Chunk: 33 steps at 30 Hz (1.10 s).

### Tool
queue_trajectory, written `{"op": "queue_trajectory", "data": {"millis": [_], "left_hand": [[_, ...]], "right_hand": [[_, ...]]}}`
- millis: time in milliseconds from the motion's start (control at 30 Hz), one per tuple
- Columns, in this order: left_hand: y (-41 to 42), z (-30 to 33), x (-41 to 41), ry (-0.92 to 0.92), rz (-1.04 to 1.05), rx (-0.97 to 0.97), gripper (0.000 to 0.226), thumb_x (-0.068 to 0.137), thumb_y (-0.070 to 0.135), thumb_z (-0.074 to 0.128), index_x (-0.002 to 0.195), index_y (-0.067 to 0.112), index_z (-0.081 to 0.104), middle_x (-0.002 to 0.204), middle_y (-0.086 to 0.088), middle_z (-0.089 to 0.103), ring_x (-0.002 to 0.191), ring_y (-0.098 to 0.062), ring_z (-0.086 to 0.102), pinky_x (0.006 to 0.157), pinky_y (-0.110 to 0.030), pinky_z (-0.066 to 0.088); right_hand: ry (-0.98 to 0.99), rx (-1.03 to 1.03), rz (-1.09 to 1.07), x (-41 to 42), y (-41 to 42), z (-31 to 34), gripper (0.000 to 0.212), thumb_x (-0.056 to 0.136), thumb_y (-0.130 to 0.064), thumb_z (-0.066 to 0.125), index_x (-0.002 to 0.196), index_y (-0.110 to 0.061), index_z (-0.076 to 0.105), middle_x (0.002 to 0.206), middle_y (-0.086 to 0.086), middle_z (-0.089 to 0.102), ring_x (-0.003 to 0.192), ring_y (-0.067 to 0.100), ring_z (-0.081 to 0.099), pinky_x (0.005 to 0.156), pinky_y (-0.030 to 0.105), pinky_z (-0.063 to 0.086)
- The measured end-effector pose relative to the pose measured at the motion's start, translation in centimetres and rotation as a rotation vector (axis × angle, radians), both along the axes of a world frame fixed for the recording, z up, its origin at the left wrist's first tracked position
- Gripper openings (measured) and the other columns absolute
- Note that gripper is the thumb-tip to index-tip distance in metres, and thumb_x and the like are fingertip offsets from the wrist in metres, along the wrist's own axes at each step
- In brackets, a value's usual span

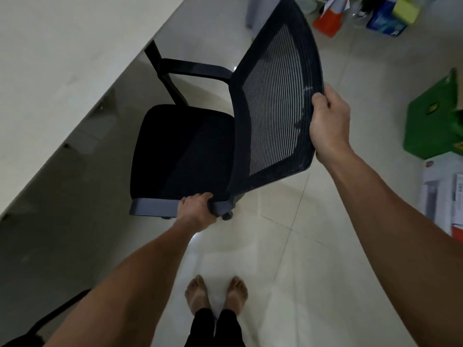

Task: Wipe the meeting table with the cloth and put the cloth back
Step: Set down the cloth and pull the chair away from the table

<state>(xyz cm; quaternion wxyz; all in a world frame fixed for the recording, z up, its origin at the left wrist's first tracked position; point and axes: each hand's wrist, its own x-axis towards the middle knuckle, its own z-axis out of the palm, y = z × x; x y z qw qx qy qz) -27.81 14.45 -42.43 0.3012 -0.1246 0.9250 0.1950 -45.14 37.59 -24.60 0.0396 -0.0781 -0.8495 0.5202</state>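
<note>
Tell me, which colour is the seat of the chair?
The seat is black, shown in the head view.

A pale tiled floor [288, 259] carries a black office chair [185, 149], bare feet [216, 294], a green box [433, 121] and, beside the chair, a white table [50, 71].

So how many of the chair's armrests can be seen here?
2. The far armrest sits by the table; the near armrest is gripped by the left hand. None seems hidden.
</note>
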Motion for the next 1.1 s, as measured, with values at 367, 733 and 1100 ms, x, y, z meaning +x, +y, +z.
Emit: {"op": "queue_trajectory", "data": {"millis": [367,733,1100], "left_hand": [[-4.6,-2.0,1.3,0.001,-0.124,-0.191,0.053,0.09,0.03,0.069,0.139,0.036,0.05,0.132,0.0,0.056,0.128,-0.028,0.051,0.109,-0.044,0.035],[-16.3,-1.5,4.1,0.064,-0.075,-0.375,0.057,0.101,0.01,0.046,0.155,0.026,0.041,0.156,-0.004,0.045,0.15,-0.028,0.035,0.118,-0.042,0.033],[-17.2,8.1,7.3,0.179,0.372,-0.101,0.042,0.094,0.028,0.063,0.135,0.025,0.055,0.135,-0.004,0.058,0.124,-0.03,0.059,0.095,-0.042,0.048]], "right_hand": [[0.032,-0.071,-0.067,2.3,-5.6,-0.8,0.026,0.104,-0.015,0.037,0.097,-0.011,0.062,0.078,-0.008,0.057,0.068,0.005,0.051,0.064,0.029,0.042],[0.009,-0.127,-0.147,5.5,-19.7,-2.1,0.051,0.109,-0.027,0.03,0.155,-0.009,0.04,0.135,0.017,0.063,0.123,0.033,0.059,0.108,0.047,0.046],[-0.121,-0.157,-0.073,8.1,-27.7,-0.1,0.047,0.114,-0.019,0.031,0.159,-0.008,0.025,0.149,0.026,0.047,0.125,0.039,0.056,0.094,0.034,0.042]]}}
